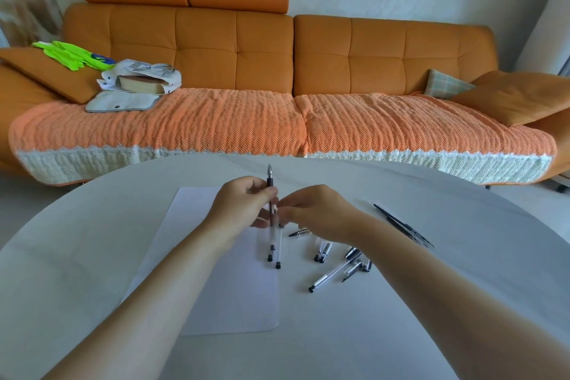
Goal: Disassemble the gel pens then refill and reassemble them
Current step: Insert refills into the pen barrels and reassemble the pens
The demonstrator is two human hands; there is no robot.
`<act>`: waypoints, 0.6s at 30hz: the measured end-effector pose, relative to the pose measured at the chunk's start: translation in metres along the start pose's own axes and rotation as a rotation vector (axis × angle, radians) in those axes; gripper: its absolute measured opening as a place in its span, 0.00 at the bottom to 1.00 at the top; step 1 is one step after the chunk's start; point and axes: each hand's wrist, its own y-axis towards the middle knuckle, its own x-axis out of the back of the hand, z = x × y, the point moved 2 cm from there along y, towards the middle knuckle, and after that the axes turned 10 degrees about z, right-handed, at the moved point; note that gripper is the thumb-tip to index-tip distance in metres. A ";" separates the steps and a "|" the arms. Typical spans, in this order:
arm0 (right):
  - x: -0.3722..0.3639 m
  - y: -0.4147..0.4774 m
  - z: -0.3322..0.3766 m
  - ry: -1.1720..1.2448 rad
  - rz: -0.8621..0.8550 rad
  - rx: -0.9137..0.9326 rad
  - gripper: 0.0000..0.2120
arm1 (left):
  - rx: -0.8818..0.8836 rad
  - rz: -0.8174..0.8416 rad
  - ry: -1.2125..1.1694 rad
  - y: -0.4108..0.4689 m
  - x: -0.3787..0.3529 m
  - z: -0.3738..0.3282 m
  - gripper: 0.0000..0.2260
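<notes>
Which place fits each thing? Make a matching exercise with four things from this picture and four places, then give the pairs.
Things:
1. gel pen
2. sheet of paper
3. green gloves
4. checked cushion

Places:
A. right end of the sofa
B. flat on the table
C. held by the left hand
D. left end of the sofa

Pairs: 1-C, 2-B, 3-D, 4-A

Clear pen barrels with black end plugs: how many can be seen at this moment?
5 at least: one clear pen barrel held in the left hand, one beside it on the paper, two under the right wrist, one lying diagonally nearer. Hands may hide others.
</notes>
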 end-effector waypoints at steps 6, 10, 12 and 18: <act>-0.010 0.014 0.010 0.072 -0.060 -0.017 0.06 | 0.007 -0.074 -0.080 0.005 0.007 -0.003 0.07; -0.013 0.035 0.017 0.024 -0.105 -0.041 0.07 | -0.028 -0.064 0.154 0.010 0.026 0.004 0.04; -0.011 0.049 0.018 -0.100 -0.132 -0.058 0.09 | -0.008 -0.085 0.337 0.013 0.041 0.011 0.04; -0.005 0.081 -0.005 -0.639 -0.133 -0.132 0.12 | 0.056 -0.037 0.771 0.019 0.065 0.036 0.05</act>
